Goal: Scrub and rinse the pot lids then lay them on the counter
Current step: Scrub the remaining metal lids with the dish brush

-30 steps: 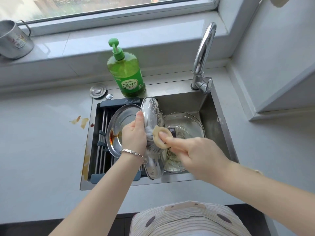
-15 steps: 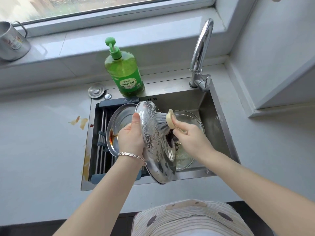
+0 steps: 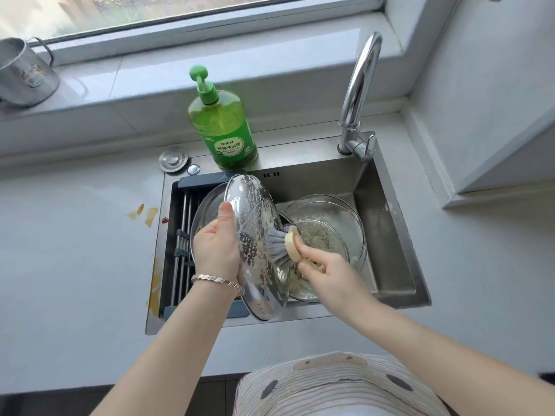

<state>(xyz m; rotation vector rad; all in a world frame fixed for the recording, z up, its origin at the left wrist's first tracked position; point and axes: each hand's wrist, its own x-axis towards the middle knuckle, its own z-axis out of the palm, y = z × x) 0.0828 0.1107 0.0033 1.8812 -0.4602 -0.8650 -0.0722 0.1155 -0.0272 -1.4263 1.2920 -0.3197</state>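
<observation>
Head view, A asks: how far along is this?

B: Mid-scrub, I'd judge. The left hand (image 3: 214, 250) grips a steel lid (image 3: 255, 235) by its rim and holds it on edge over the left half of the sink (image 3: 381, 223). The right hand (image 3: 327, 271) pinches the pale head of a brush (image 3: 279, 243) with its bristles against the lid's sudsy face.

A: Rinsed yet?

B: No, it is foamy all over, and no stream shows under the tap (image 3: 357, 94). A second steel lid (image 3: 207, 214) leans on the rack (image 3: 183, 235) behind that hand. Soiled glass pieces (image 3: 330, 214) sit in the basin (lids or bowls, I cannot tell). No lid lies on the surface (image 3: 75, 250), so most of the job is left.

A: And room to move?

B: The held lid's lower edge hangs just over the sink's front rim, so tilting it could knock steel on steel. The soap bottle (image 3: 223, 127) and the tap crowd the back edge. The left surface looks the best landing spot, away from the brown stains (image 3: 144, 213) near the sink. The right side is narrower, hemmed in by a wall step.
</observation>
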